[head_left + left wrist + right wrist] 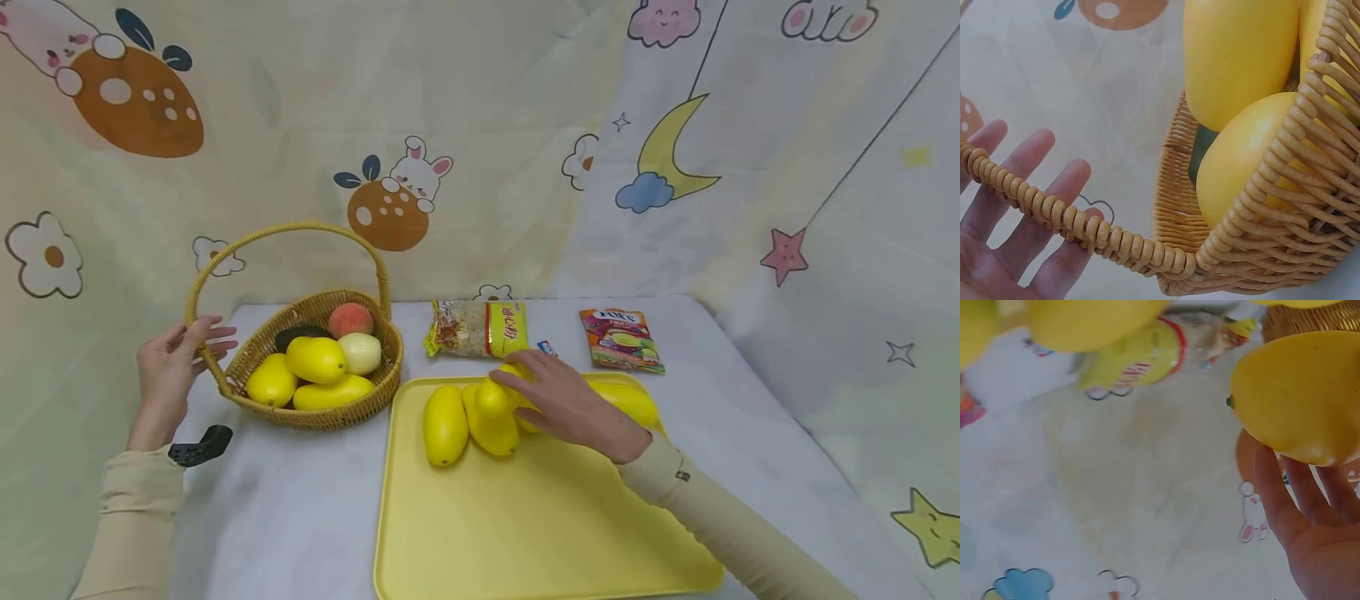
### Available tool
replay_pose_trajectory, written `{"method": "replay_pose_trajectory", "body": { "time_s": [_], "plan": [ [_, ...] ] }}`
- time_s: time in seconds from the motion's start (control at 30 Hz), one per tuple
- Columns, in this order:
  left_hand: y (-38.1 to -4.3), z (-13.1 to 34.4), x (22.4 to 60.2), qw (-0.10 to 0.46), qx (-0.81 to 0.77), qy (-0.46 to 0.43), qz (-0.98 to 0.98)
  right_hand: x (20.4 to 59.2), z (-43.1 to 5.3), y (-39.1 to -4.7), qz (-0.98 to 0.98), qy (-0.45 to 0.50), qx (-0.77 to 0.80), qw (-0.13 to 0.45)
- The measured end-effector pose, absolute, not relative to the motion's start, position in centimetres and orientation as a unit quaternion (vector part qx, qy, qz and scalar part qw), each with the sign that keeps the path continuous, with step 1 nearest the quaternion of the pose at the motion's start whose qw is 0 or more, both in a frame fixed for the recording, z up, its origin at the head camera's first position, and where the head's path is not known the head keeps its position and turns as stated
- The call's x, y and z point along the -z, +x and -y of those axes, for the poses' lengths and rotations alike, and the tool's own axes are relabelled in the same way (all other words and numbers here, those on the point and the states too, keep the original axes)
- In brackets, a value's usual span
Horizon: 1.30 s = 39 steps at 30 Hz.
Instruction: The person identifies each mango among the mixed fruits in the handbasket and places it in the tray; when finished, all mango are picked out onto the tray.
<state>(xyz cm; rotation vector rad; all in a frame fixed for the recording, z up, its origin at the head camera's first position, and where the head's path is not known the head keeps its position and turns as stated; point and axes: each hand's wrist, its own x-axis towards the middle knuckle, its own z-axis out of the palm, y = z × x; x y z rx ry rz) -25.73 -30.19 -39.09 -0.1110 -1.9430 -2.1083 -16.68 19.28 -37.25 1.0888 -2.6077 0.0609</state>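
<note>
R wrist cam | 1 held fruit (pixel 1297 397) cut off | bag (pixel 1138 362) blurred

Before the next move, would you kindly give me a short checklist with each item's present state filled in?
1. Right hand on the fruit: ok; its fingers touch a yellow fruit.
2. Firmness of that hold: cannot tell; the thumb is hidden in the right wrist view.
3. Left hand curled round the handle: not ok; its fingers look straight and spread there.
4. Room in the basket: cannot tell; six items show, hiding its bottom.
5. Yellow packet and red packet off the tray: ok; both lie beyond its far edge.
</note>
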Motion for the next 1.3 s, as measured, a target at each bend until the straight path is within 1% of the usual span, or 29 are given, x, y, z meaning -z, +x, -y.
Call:
{"method": "replay_pose_trajectory", "body": {
  "time_s": [0.17,0.4,0.5,0.63,0.73,0.97,1.1,1.3],
  "plan": [
    [-25.7,30.1,39.1,0.135,0.726,-0.031,0.673,38.5,-23.0,-14.0,0.922,0.356,-0.012,0.148],
    [-25.7,30.1,38.9,0.138,0.725,-0.025,0.674,40.9,-27.2,-11.1,0.943,0.308,-0.029,0.120],
    [-25.6,30.0,38.9,0.137,0.723,-0.024,0.677,41.6,-28.5,-10.1,0.947,0.297,-0.031,0.122],
    [-25.7,30.0,39.0,0.137,0.723,-0.023,0.677,42.2,-29.8,-9.1,0.944,0.296,-0.024,0.140],
    [-25.8,30.1,39.0,0.138,0.725,-0.020,0.674,42.6,-30.5,-8.7,0.945,0.296,-0.016,0.140],
    [-25.7,30.0,38.8,0.135,0.718,-0.021,0.683,43.1,-30.9,-8.1,0.956,0.279,-0.008,0.096],
    [-25.5,30.0,38.7,0.137,0.708,-0.017,0.692,43.1,-30.7,-8.2,0.956,0.278,-0.007,0.094],
    [-25.5,30.1,38.8,0.138,0.709,-0.018,0.691,42.9,-30.5,-8.2,0.958,0.275,-0.007,0.074]
  ]
}}
